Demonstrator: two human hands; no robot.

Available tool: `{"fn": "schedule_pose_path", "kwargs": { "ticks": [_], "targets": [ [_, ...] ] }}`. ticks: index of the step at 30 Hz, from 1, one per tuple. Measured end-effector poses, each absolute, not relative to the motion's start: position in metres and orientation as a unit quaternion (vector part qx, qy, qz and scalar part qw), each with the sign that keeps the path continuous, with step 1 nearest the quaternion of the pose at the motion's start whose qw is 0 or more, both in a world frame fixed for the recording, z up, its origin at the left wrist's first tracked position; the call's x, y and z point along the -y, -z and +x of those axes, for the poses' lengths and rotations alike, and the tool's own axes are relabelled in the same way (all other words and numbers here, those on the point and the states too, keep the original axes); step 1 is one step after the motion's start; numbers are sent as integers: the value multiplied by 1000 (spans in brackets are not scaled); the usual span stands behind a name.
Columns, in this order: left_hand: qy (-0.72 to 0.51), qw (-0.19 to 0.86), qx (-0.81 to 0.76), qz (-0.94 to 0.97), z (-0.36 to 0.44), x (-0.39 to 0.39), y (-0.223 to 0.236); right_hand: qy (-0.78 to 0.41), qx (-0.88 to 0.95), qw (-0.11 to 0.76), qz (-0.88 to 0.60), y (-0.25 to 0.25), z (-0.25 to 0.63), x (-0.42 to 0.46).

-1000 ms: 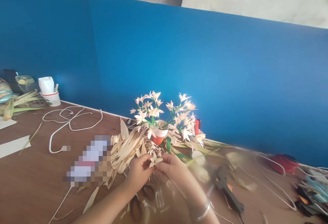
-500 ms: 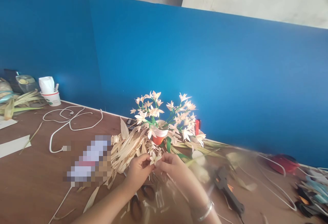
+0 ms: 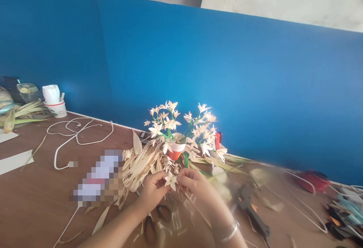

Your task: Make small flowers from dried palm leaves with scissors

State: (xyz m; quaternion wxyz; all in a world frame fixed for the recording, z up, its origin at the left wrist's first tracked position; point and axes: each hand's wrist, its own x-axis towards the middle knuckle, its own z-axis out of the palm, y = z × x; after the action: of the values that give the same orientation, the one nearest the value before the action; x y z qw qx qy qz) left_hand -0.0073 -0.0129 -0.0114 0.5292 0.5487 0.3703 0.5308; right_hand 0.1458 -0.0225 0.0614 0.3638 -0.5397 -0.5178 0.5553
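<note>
A small cream flower (image 3: 171,180) with pointed petals, which looks made of dried husk, faces me low in the middle. My left hand (image 3: 154,187) pinches it from the left, with thumb and fingers closed. From the other side my right hand (image 3: 191,183) has its fingertips closed at the flower's right petals. Just beyond my hands stands an orange and white paper cup (image 3: 176,150) holding green stems with many similar flowers (image 3: 169,124). Dried husk strips (image 3: 143,165) lie beside the cup on the left.
Scissors (image 3: 149,228) lie under my forearms among scraps. A black glue gun (image 3: 252,212) is to the right, and a red object (image 3: 312,182) is farther back. A white cable (image 3: 76,134) loops over the brown table (image 3: 34,206) on the left. A blue panel (image 3: 227,70) rises behind.
The flower between my hands has turned so that its open petals face me more fully. My right fingers have shifted slightly right along its edge.
</note>
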Motion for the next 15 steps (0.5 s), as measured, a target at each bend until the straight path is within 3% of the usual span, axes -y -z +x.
{"fn": "schedule_pose_path", "kwargs": {
  "ticks": [5,15],
  "targets": [
    [-491,558,-362,562,-5,13,13,-541,580,354,-495,-61,153,15],
    [-474,440,-354,676,-8,18,2,-614,467,387,-504,-57,145,22]
  ]
}}
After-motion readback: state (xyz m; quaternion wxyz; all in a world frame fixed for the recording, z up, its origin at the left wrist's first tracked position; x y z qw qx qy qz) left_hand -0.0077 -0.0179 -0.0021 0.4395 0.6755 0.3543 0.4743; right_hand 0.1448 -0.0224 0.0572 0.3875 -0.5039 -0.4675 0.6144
